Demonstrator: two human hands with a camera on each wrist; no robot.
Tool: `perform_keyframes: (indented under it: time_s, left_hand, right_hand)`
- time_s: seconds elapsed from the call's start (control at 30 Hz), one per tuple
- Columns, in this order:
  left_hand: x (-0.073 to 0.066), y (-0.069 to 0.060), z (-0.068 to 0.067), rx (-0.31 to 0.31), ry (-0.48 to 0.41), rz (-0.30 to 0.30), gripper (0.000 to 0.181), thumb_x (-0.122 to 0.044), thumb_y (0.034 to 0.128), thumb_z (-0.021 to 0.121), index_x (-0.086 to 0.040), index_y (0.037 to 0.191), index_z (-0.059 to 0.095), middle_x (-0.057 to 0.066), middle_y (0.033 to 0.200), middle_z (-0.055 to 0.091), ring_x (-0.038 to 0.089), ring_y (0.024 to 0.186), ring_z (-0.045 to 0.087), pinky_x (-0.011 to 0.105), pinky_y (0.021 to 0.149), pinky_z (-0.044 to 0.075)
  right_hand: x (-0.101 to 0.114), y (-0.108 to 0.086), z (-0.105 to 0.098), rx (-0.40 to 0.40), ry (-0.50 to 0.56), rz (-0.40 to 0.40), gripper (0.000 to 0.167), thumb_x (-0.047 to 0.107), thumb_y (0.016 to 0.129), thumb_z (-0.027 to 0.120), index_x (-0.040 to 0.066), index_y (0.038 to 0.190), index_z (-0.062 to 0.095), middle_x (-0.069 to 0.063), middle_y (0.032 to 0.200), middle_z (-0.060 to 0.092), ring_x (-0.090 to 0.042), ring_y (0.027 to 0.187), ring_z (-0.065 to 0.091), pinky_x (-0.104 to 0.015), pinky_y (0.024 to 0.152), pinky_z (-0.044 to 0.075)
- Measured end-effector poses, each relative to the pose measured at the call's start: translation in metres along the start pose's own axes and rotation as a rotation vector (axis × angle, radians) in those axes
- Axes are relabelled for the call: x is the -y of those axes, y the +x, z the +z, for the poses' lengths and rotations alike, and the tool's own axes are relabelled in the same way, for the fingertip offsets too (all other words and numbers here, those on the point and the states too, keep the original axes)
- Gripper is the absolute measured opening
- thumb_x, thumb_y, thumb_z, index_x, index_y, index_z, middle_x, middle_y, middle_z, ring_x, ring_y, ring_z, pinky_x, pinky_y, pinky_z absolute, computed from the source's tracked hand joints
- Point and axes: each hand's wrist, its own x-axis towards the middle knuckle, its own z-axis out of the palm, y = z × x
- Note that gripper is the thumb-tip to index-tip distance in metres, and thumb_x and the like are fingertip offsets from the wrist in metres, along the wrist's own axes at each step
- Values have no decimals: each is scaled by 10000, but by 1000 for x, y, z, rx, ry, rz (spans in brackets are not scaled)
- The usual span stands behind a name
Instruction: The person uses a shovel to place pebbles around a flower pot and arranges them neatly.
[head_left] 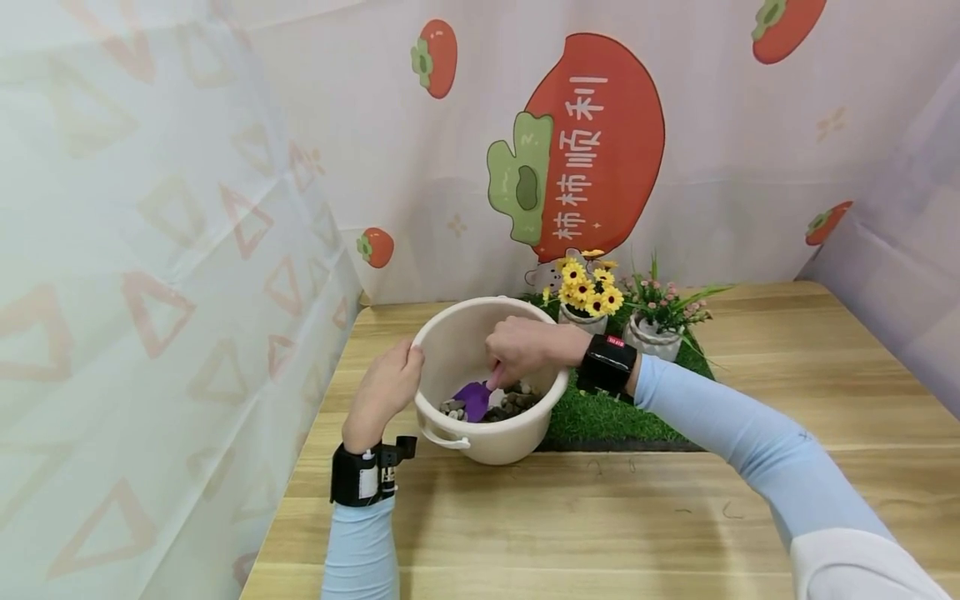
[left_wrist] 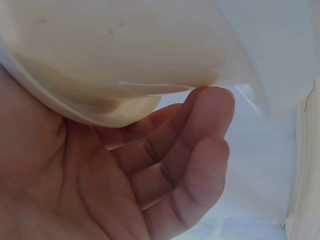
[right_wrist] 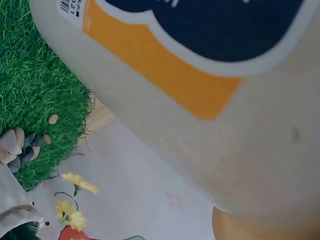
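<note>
A cream bucket [head_left: 510, 442] stands on the table with stones [head_left: 513, 404] inside. The left hand [head_left: 384, 392] grips its left rim; in the left wrist view the fingers of the left hand [left_wrist: 165, 165] curl under the rim of the bucket [left_wrist: 125, 50]. Inside the bucket, the right hand [head_left: 525, 346] holds the handle of a purple shovel [head_left: 474, 401], whose blade is down at the stones. The right wrist view shows the bucket's outer wall [right_wrist: 165, 135] with a label, and the right hand itself is barely visible or hidden there.
Right of the bucket, a green turf mat [head_left: 615, 421] lies on the wooden table [head_left: 600, 517]. Yellow flowers [head_left: 588, 287] and pink flowers [head_left: 663, 304] stand in pots on it. Several stones [right_wrist: 19, 145] rest on the turf. A printed curtain [head_left: 712, 167] hangs behind.
</note>
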Motion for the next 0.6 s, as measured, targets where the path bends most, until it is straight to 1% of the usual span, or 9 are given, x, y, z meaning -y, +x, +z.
perform_keyframes:
  time_s: [0.07, 0.17, 0.27, 0.3, 0.37, 0.5, 0.53, 0.6]
  left_hand:
    - [1, 1, 1, 2, -5, 2, 486, -328, 1049, 258, -38, 1330, 528, 197, 1190, 657, 351, 1061, 647, 482, 848, 521]
    - [1, 1, 1, 2, -6, 6, 493, -326, 1047, 255, -32, 1337, 525, 202, 1190, 656, 357, 1060, 646, 485, 849, 520]
    - [1, 0, 2, 1, -6, 5, 496, -330, 1046, 253, -31, 1331, 528, 202, 1182, 660, 358, 1055, 647, 488, 851, 519]
    - [1, 0, 2, 2, -7, 4, 495, -332, 1046, 255, -32, 1329, 528, 202, 1184, 659, 359, 1056, 647, 489, 853, 518]
    - [0, 0, 3, 4, -7, 3, 498, -335, 1047, 252, -33, 1337, 522, 207, 1200, 654, 365, 1068, 643, 496, 866, 517]
    - [1, 1, 2, 6, -12, -6, 510, -332, 1045, 239, -33, 1368, 497, 222, 1261, 625, 384, 1104, 630, 514, 896, 512]
    - [2, 1, 2, 5, -12, -9, 511, -331, 1045, 236, -34, 1371, 495, 224, 1272, 619, 387, 1108, 628, 517, 898, 512]
    - [2, 1, 2, 2, -11, -14, 511, -327, 1042, 235, -31, 1363, 499, 225, 1278, 615, 388, 1109, 624, 520, 903, 507]
  right_hand:
    - [-1, -1, 0, -8, -7, 16, 359, 332, 866, 753, 194, 565, 614, 117, 555, 557, 0, 491, 407, -199, 517, 286]
    - [-3, -2, -2, -21, -33, 47, 275, 358, 847, 768, 215, 622, 701, 111, 644, 676, -7, 529, 538, -208, 538, 396]
    - [-4, -4, -3, -37, -64, 53, 217, 390, 840, 768, 254, 672, 744, 112, 708, 715, -34, 604, 611, -229, 591, 465]
    - [-4, -5, -3, -43, -63, 50, 229, 399, 845, 760, 257, 667, 739, 111, 698, 709, -44, 611, 611, -232, 598, 464]
    - [-4, -8, -6, -64, -55, 50, 279, 403, 860, 745, 250, 630, 701, 106, 647, 658, -56, 601, 572, -226, 584, 419]
    - [-2, -17, -11, -149, -44, 69, 376, 402, 856, 748, 241, 570, 564, 83, 603, 516, -85, 599, 451, -236, 583, 302]
    - [-1, -19, -12, -171, -43, 76, 394, 396, 849, 756, 229, 566, 539, 77, 604, 497, -94, 608, 430, -242, 584, 287]
    - [1, -24, -12, -209, -46, 91, 387, 401, 830, 773, 234, 570, 539, 95, 610, 499, -93, 637, 418, -236, 595, 295]
